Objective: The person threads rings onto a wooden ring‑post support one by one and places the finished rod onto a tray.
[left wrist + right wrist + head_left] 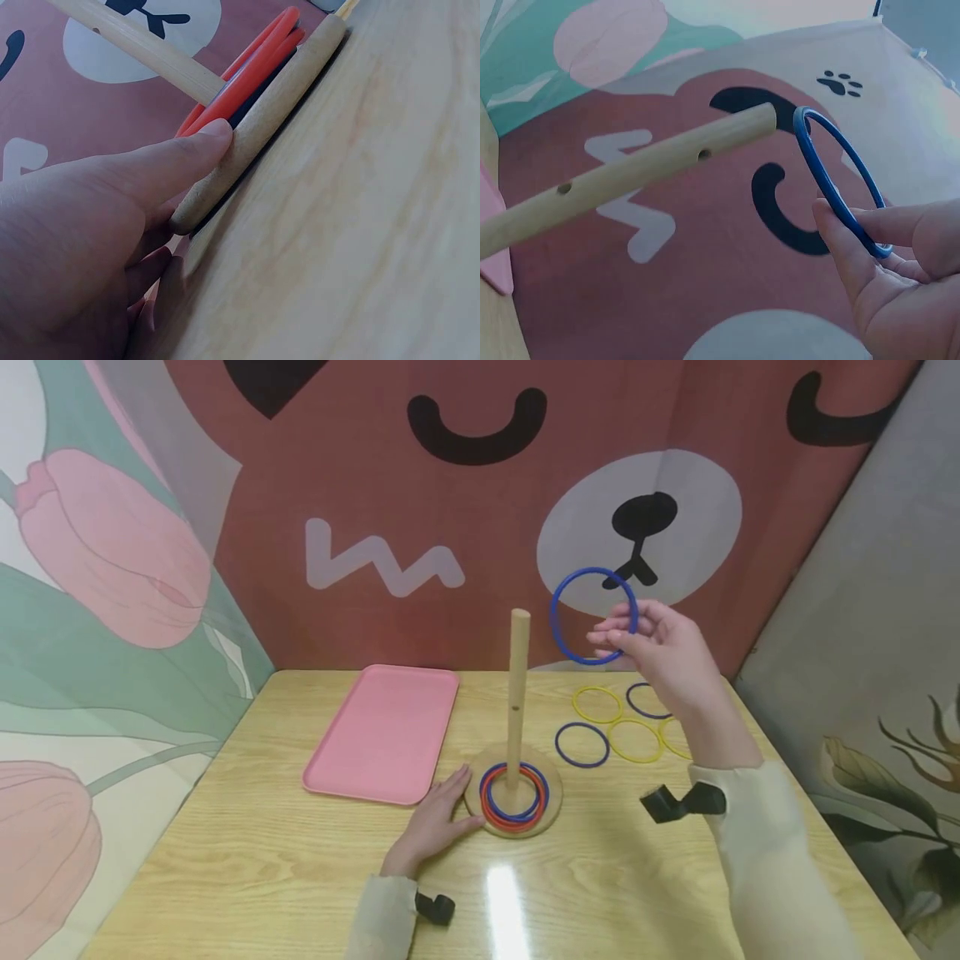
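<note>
Up by the post [517, 693]: a blue ring [594, 570]

The right hand [667, 639], nearer the post's top, pinches the blue ring to the right of the upright post, not round it. Low down, the left hand [438, 822] touches the base [556, 797], fingers straight.

No text, label, brand or number was legible in the three views. The only sign-like marks were graphics on the printed backdrop [487, 510]. A pale zigzag stroke [371, 546], not readable as a letter, stood on the reddish-brown area; it was visible in the head view and, turned, in the right wrist view. A dark paw-print symbol [831, 86] stood on the pale area of the backdrop in the right wrist view.
</note>
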The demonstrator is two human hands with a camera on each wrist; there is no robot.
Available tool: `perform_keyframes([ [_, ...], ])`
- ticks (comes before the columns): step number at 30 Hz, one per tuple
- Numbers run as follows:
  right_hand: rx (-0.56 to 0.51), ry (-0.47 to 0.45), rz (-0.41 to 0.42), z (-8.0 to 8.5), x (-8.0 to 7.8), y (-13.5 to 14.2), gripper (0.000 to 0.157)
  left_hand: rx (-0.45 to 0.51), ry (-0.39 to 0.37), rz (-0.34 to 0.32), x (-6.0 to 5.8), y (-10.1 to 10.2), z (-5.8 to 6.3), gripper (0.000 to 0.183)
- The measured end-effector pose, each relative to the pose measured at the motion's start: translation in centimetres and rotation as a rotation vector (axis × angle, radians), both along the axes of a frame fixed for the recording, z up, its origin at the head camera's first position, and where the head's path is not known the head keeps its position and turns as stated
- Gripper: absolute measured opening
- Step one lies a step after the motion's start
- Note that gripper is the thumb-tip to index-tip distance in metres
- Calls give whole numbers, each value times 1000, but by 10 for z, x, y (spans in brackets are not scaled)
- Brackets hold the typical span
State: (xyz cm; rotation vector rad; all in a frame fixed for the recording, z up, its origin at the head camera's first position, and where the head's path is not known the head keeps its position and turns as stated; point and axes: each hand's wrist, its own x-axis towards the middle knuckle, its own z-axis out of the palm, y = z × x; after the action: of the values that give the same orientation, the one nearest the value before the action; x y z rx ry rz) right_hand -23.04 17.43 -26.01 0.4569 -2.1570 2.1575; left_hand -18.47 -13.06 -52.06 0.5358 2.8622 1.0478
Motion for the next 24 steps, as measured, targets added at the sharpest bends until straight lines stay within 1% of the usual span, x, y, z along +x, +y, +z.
perform_keyframes([
  [3, 16, 15, 39, 10, 0, -9, 29, 5, -2, 1, 0, 0, 0, 84],
  [5, 44, 22, 57, 15, -1, -15, 31, 4, 0, -1, 0, -1, 0, 84],
  [8, 115, 18, 59, 18, -3, -24, 34, 5, 2, -4, -1, -1, 0, 85],
  [10, 154, 5, 58, 17, -5, -29, 35, 3, 2, -5, -1, -1, 0, 84],
  [14, 226, -29, 67, 9, -8, -34, 37, 2, 0, -6, -1, -1, 0, 84],
  [18, 283, -56, 81, -4, -10, -36, 38, 1, 3, -5, 0, -1, 1, 84],
  [24, 331, -53, 86, -26, -9, -39, 34, -5, 9, -5, -1, -2, -1, 84],
])
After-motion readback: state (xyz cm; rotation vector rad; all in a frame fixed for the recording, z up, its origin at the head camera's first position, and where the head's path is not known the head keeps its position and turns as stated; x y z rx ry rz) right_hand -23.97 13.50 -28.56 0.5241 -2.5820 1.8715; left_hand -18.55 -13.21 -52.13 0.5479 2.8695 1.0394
